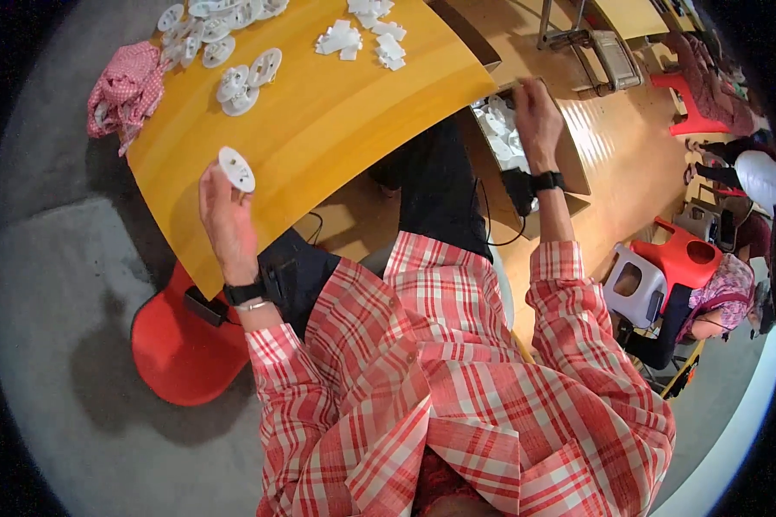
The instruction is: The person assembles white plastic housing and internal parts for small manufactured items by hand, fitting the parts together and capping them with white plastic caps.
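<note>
In my left hand (pixel 230 226), over the table's near left part, is a round white plastic disc (pixel 236 170) with small holes, tilted and gripped at its edge. To the right, my right hand (pixel 539 121) is raised over an open cardboard box (pixel 572 148) beside the table, its fingers curled together and slightly blurred. Whether anything small is between them is hidden. Inside the box lie many loose white plastic parts (pixel 502 129). Similar white discs (pixel 240 102) lie in a group on the yellow table (pixel 336 129), with a larger heap (pixel 219 52) behind them.
Flat white pieces (pixel 340 40) lie in small piles at the table's far side. A pink dotted cloth (pixel 128 90) hangs at its left corner. A red stool (pixel 181 353) stands at left. People sit at far right near red and grey stools (pixel 638 286).
</note>
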{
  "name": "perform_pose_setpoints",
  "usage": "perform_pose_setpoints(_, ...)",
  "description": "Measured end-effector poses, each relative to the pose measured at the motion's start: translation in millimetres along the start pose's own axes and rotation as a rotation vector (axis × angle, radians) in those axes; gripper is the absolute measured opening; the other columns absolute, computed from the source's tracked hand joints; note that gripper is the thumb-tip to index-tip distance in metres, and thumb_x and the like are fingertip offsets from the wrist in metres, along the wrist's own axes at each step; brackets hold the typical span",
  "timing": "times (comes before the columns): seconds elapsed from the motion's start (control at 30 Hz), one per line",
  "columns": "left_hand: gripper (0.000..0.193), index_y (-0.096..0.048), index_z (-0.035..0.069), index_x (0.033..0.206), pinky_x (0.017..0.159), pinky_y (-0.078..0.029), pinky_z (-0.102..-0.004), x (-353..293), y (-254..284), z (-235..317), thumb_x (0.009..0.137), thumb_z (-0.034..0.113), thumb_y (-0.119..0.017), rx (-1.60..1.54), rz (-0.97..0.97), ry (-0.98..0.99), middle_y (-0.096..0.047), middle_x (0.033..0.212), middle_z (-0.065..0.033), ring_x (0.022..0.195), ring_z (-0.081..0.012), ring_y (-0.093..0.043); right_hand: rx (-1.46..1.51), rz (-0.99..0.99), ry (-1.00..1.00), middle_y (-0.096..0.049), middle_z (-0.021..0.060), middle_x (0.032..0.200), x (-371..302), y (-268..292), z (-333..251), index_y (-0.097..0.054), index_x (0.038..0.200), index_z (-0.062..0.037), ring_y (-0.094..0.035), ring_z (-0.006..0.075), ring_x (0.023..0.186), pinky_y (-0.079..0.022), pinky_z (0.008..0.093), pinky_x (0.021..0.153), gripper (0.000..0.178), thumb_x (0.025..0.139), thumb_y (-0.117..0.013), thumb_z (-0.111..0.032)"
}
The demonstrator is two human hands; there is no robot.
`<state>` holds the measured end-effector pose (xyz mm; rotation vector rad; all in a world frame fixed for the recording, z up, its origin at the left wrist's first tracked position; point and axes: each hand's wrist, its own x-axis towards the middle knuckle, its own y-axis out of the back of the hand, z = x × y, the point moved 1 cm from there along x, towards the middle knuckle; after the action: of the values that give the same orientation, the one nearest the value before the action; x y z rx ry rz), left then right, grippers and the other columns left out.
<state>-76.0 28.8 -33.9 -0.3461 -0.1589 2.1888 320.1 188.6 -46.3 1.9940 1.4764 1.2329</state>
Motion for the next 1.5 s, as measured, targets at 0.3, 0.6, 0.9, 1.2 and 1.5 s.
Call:
perform_pose_setpoints(0.3,0.043,-0.05,0.005,0.116,0.084,-0.045,-0.0379,-45,-10,-3,0.09,0.04,-0.051,-0.424,-0.161,0.241,-0.057,0.112,-0.0104,0.104,-0.0251,-0.055,-0.025,-0.374,0.566,-0.06,0.0102,0.089,24,-84,-96,-0.061,0.104,-0.0154,-0.056,0.0287,0.089,-0.045,0.0403,0.075,0.021,0.084,-0.054,-0.019)
perform_pose_setpoints(0.6,0.046,-0.049,0.005,0.117,0.083,-0.047,-0.036,-51,-16,-4,0.091,0.042,-0.049,-0.494,-0.204,0.292,-0.057,0.112,-0.0137,0.104,-0.0252,-0.055,-0.139,-0.394,0.616,-0.055,0.0081,0.09,-9,-86,-117,-0.059,0.103,-0.0131,-0.053,0.0263,0.09,-0.043,0.0386,0.075,0.023,0.082,-0.056,-0.02)
perform_pose_setpoints(0.9,0.049,-0.048,0.005,0.119,0.082,-0.047,-0.0348,-50,-17,-6,0.09,0.045,-0.049,-0.49,-0.219,0.324,-0.056,0.114,-0.0147,0.106,-0.0255,-0.055,0.105,-0.43,0.564,-0.058,0.0112,0.089,-12,-85,-120,-0.06,0.099,-0.0089,-0.055,0.0313,0.088,-0.046,0.0394,0.075,0.02,0.08,-0.059,-0.017)
perform_pose_setpoints(1.2,0.048,-0.046,0.005,0.122,0.084,-0.048,-0.0376,-51,-17,-10,0.091,0.041,-0.048,-0.582,-0.255,0.363,-0.051,0.12,-0.0186,0.111,-0.0311,-0.051,-0.092,-0.421,0.446,-0.059,0.0107,0.087,0,-103,-147,-0.062,0.093,-0.0081,-0.057,0.0298,0.086,-0.048,0.0417,0.068,0.022,0.078,-0.063,-0.025)
perform_pose_setpoints(1.5,0.05,-0.042,0.003,0.127,0.089,-0.046,-0.042,-52,-14,-6,0.093,0.04,-0.043,-0.722,-0.346,0.418,-0.044,0.128,-0.0233,0.117,-0.0365,-0.046,-0.191,-0.386,0.579,-0.058,0.0122,0.085,-2,-118,-154,-0.059,0.09,-0.0056,-0.058,0.0295,0.083,-0.049,0.0415,0.067,0.016,0.077,-0.055,-0.014)
